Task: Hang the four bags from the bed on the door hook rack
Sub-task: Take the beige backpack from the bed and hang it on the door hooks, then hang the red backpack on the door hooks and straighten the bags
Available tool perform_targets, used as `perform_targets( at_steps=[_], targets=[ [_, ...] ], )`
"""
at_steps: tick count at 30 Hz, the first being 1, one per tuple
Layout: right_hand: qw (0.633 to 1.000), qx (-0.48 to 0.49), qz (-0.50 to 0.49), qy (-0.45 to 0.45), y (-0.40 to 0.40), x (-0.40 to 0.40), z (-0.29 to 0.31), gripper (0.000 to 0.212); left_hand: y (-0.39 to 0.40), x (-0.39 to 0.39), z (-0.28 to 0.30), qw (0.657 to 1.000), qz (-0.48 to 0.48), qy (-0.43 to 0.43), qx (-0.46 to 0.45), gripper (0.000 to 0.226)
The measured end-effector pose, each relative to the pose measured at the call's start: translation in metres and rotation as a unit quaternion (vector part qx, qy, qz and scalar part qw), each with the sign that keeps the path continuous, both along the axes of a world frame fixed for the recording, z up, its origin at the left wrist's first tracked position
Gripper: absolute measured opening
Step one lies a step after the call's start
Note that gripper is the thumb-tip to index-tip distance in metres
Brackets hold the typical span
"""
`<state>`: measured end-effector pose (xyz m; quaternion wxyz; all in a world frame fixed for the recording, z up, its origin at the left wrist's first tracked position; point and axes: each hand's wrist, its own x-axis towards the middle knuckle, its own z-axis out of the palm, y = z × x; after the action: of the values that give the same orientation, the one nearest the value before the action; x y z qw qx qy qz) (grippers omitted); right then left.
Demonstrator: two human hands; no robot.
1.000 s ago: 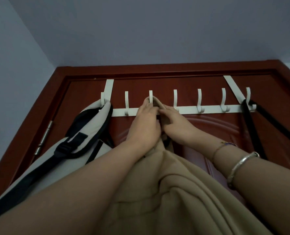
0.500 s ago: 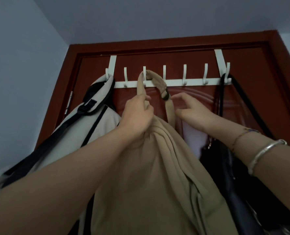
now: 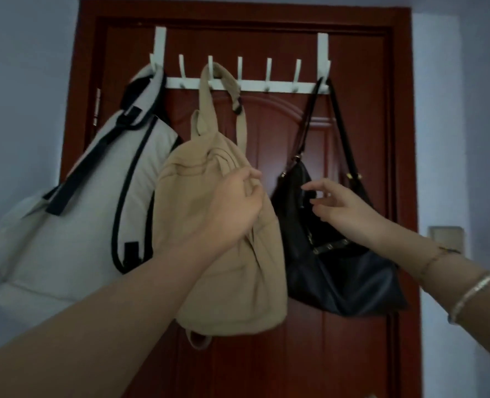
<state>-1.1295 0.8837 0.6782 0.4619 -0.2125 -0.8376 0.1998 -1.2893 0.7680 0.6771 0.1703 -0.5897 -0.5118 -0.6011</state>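
Observation:
A white hook rack [image 3: 278, 85] hangs over the top of the dark red door [image 3: 318, 351]. Three bags hang from it. A grey-white backpack with black straps [image 3: 74, 225] is on the leftmost hook. A tan backpack [image 3: 209, 268] hangs by its strap on the third hook. A black handbag [image 3: 338, 277] hangs from the rightmost hook. My left hand [image 3: 236, 205] rests on the tan backpack's upper right side, fingers curled against the fabric. My right hand [image 3: 341, 209] hovers in front of the black handbag, fingers apart, holding nothing.
Several hooks between the tan backpack and the black handbag are bare. A light switch plate [image 3: 446, 238] is on the wall right of the door frame. Pale blue walls flank the door.
The tan backpack's strap went over the third hook and both hands dropped from the strap to the bags' bodies. The view pulled back and down, showing the whole bags.

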Motion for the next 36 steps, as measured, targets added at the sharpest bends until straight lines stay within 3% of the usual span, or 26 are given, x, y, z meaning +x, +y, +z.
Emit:
perform_targets(
  at_steps=[7, 14, 19, 20, 23, 29, 36],
  targets=[
    [0.993, -0.057, -0.103, 0.013, -0.068, 0.072, -0.06, 0.039, -0.005, 0.051, -0.055, 0.989, -0.135, -0.022, -0.049, 0.024],
    [0.961, -0.103, -0.258, 0.0, -0.147, 0.158, -0.096, 0.037, -0.024, 0.13, -0.096, 0.959, -0.262, -0.023, -0.11, 0.025],
    [0.941, -0.124, -0.316, 0.017, -0.185, 0.225, -0.129, 0.038, -0.037, 0.193, -0.117, 0.939, -0.319, -0.016, -0.132, 0.023],
    [0.92, -0.136, -0.366, 0.018, -0.214, 0.259, -0.14, 0.039, -0.049, 0.232, -0.127, 0.917, -0.369, -0.012, -0.148, 0.022],
    [0.906, -0.156, -0.392, 0.038, -0.238, 0.291, -0.15, 0.041, -0.059, 0.266, -0.135, 0.902, -0.4, 0.01, -0.159, 0.022],
    [0.831, -0.184, -0.521, 0.068, -0.334, 0.39, -0.172, 0.038, -0.1, 0.387, -0.154, 0.844, -0.505, 0.058, -0.171, 0.023],
    [0.738, -0.191, -0.644, 0.068, -0.441, 0.5, -0.197, 0.037, -0.157, 0.524, -0.189, 0.757, -0.611, 0.075, -0.219, 0.024]
  ],
)
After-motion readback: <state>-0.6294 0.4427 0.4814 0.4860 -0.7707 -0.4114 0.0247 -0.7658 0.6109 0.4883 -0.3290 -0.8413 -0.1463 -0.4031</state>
